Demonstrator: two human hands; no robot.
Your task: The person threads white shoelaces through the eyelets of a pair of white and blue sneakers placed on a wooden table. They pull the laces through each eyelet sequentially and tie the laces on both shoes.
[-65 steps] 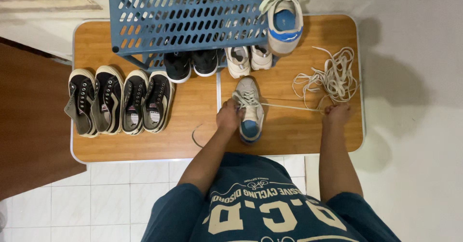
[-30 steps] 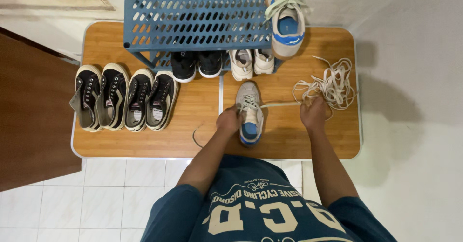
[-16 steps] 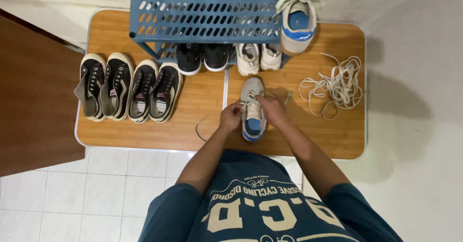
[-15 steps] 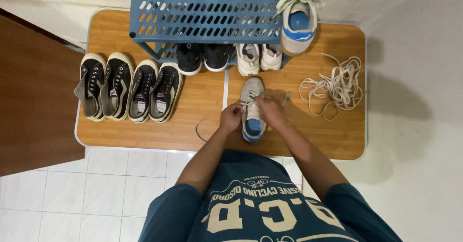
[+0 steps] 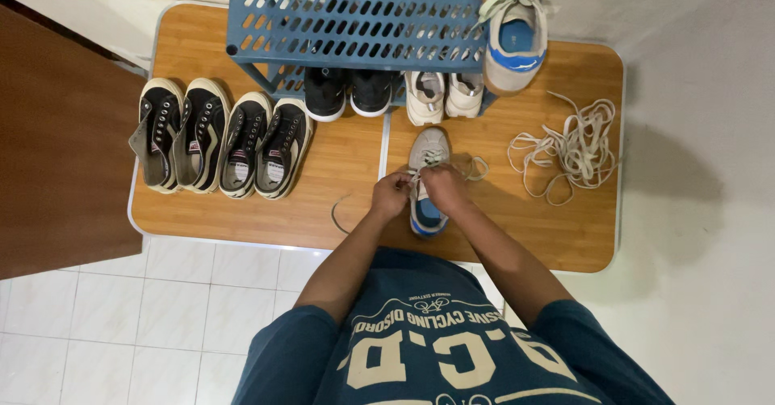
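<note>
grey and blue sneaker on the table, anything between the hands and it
Nothing visible does. Both the left hand and right hand are already on the grey and blue sneaker, at its cream lace.

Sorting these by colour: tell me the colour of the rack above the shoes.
The perforated rack is blue, seen in the head view.

Low wooden desk (image 5: 557,235) with pale edging stands on white square floor tiles (image 5: 186,316), a blue perforated shoe rack (image 5: 355,17) at its far side, a dark brown wooden panel (image 5: 56,155) at left, grey-white wall surface (image 5: 702,171) at right, lighting soft, even.
</note>
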